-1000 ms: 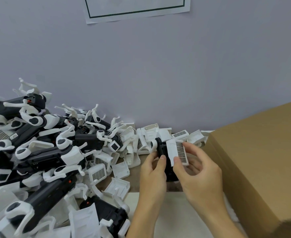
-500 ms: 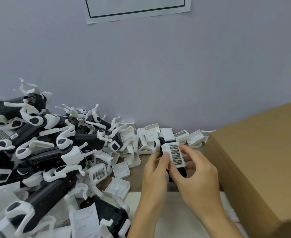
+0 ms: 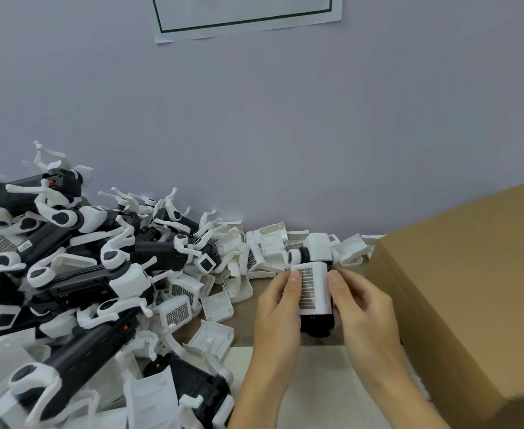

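Snugly, cover (image 3: 313,289) between left grip (image 3: 277,308), right grip (image 3: 367,308).

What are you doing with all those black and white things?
A person grips a black gadget with the left hand and right hand, both thumbs on a white cover with a grille laid over it. A pile of similar gadgets lies to the left with loose covers beside it; a cardboard box stands on the right.

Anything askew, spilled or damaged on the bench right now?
Nothing looks damaged. The black-and-white units on the left lie in a tangled heap, with loose white covers strewn beside it. The left hand and right hand pinch a grille cover onto a black unit; it looks roughly straight.
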Demonstrator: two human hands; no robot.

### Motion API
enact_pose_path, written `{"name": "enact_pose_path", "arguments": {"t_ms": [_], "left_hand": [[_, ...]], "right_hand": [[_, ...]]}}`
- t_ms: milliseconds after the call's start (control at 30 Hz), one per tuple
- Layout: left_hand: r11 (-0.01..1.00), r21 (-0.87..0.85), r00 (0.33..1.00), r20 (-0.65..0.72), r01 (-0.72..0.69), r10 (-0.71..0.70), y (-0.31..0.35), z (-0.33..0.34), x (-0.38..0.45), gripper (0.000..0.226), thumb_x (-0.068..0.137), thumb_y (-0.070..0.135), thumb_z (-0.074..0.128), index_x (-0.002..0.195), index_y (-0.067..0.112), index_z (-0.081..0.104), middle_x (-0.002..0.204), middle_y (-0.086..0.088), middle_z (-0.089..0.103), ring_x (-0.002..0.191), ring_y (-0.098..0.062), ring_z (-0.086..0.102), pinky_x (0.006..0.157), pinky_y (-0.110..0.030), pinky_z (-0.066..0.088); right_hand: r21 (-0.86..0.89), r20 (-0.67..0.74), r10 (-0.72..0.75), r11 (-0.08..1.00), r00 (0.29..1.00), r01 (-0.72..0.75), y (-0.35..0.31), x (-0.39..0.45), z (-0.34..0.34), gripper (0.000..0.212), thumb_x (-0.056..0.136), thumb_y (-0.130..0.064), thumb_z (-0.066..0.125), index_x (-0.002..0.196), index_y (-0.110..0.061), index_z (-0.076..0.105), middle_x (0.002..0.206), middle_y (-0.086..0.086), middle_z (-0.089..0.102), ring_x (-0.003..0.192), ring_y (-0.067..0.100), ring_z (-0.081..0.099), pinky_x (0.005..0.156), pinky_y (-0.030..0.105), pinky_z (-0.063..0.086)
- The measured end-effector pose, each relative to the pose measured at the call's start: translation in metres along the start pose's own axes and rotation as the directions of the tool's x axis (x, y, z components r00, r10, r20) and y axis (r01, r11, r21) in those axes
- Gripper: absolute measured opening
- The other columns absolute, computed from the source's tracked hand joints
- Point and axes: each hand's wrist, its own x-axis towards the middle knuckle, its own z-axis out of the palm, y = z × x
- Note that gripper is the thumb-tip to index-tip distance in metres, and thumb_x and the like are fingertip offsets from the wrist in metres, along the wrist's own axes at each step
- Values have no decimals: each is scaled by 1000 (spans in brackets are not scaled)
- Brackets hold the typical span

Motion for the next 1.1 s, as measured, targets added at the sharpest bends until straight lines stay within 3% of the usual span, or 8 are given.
{"name": "enact_pose_path", "arguments": {"t_ms": [100, 233, 433, 633, 800, 867, 967, 1100], "left_hand": [[1000, 8, 999, 29, -18, 17, -2, -1, 1, 33, 103, 27, 50, 87, 21, 78, 88, -7, 73, 83, -17, 63, 83, -49, 55], [1000, -13, 999, 49, -6, 7, -4, -1, 2, 32, 103, 29, 50, 89, 27, 79, 95, -8, 77, 84, -14, 68, 88, -52, 55], [1000, -6, 999, 46, 9, -9, -7, -3, 3, 22, 99, 32, 58, 107, 21, 75, 101, -5, 78, 97, -22, 74, 82, -41, 61], [1000, -6, 1000, 13, 9, -9, -5, -2, 3, 25, 97, 34, 59, 105, 17, 76, 99, -5, 78, 96, -22, 74, 94, -54, 56], [1000, -26, 1000, 26, -2, 3, -6, -2, 2, 37, 91, 47, 58, 100, 17, 78, 98, -10, 77, 100, -33, 72, 89, -66, 53], [999, 2, 998, 25, -51, 51, -7, -2, 3, 45, 84, 53, 58, 98, 15, 78, 95, -9, 77, 97, -31, 72, 87, -55, 58], [991, 52, 992, 32, -122, 120, -8, -1, 4, 48, 79, 55, 60, 96, 14, 77, 89, -4, 78, 86, -17, 74, 73, -25, 58], [992, 65, 994, 40, -109, 106, -11, -2, 5, 30, 90, 39, 65, 100, 13, 76, 93, -3, 78, 91, -15, 73, 83, -32, 57]], "right_hand": [[21, -8, 31, 999, 999, -30, -1, 2, -1, 18, 97, -19, 60, 105, -14, 76, 91, -8, 78, 87, 4, 72, 69, 12, 52], [28, -4, 44, 999, 999, -44, -1, 2, -1, 18, 97, -20, 61, 106, -14, 75, 94, -6, 78, 91, 9, 73, 73, 18, 55], [-13, 123, -13, 1000, 992, 15, -2, -3, 3, 26, 87, -35, 67, 110, -25, 74, 100, -8, 77, 97, 12, 72, 82, 29, 56], [12, 91, -2, 1000, 996, 1, 1, 0, 2, 20, 94, -12, 65, 108, -24, 73, 99, -11, 77, 95, 5, 72, 78, 17, 55], [68, 52, 54, 996, 997, -58, 4, 1, 3, 33, 79, -39, 70, 106, -21, 72, 96, -6, 77, 93, 10, 73, 78, 23, 57], [68, 72, 78, 994, 994, -83, 3, 0, 3, 42, 75, -48, 65, 106, -20, 73, 96, -5, 78, 94, 11, 73, 79, 25, 57], [35, 109, 87, 995, 990, -91, 1, 0, 4, 29, 93, -38, 58, 103, -19, 77, 96, -4, 78, 96, 11, 72, 86, 33, 54], [-14, 70, 83, 997, 994, -82, 2, 1, 4, 28, 96, -37, 55, 100, -20, 78, 93, -6, 78, 93, 9, 72, 87, 38, 56]]}}
